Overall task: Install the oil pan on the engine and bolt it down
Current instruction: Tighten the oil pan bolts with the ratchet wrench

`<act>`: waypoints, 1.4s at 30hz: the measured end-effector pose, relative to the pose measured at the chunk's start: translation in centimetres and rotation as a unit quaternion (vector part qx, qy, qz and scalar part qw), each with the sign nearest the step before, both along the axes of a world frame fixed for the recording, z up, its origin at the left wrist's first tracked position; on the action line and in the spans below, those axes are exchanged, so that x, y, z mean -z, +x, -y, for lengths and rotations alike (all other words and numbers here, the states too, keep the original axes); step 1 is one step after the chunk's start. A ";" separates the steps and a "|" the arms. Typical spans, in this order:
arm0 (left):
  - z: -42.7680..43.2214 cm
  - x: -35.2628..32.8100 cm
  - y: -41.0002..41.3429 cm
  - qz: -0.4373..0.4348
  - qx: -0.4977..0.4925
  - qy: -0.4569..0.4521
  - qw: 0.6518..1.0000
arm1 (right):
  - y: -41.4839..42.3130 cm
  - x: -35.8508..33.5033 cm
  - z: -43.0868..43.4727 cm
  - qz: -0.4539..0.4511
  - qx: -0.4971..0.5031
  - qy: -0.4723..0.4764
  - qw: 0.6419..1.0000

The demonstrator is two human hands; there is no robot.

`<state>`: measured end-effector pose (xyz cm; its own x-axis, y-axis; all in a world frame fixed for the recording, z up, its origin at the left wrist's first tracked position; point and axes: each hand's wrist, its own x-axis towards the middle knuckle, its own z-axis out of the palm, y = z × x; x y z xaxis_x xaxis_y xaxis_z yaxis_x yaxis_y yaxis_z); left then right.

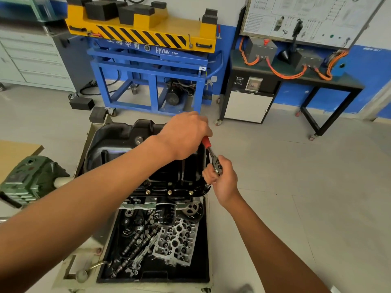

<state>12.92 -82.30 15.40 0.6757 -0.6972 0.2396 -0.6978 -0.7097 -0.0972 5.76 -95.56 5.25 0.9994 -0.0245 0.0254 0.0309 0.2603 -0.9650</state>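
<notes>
Fingers of left hand [186,134] wrap red-handled steel ratchet [209,148], right hand [224,179] pinches its head by black metal oil pan [114,140], pale floor [296,166], blue steel cart [148,68] behind

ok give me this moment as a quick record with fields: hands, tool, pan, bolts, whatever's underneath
tool: red-handled metal ratchet wrench, at the pan's near right corner
left: left hand grips the red handle
right: right hand holds the ratchet's head
pan: black metal oil pan, sitting on the engine
bolts: three brass-coloured bolts show in the near flange
underneath: black cylindrical oil filter; black tray of loose engine parts
</notes>
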 end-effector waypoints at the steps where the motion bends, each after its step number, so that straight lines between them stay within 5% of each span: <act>1: -0.5 0.3 -0.4 -0.007 -0.006 -0.010 1.000 | 0.0 0.1 -0.1 0.000 0.008 0.003 1.000; 8: -4.9 0.9 -4.8 -0.014 -0.040 -0.044 0.998 | 0.4 1.0 -0.6 -0.025 0.084 0.041 0.995; 13: -5.7 1.0 -10.2 -0.119 -0.013 -0.020 0.993 | 0.6 1.5 -0.7 -0.061 0.119 0.035 0.990; 29: -3.9 1.1 -12.7 -0.168 0.002 0.048 0.985 | 0.1 1.0 0.2 -0.035 0.067 0.034 0.997; 34: -5.8 -0.2 -9.7 -0.103 0.020 0.068 0.992 | -0.1 1.4 0.4 -0.049 0.053 0.068 0.995; 42: -5.1 -0.9 -2.8 0.002 0.036 0.088 0.995 | 0.4 1.3 0.2 0.030 -0.037 -0.054 0.997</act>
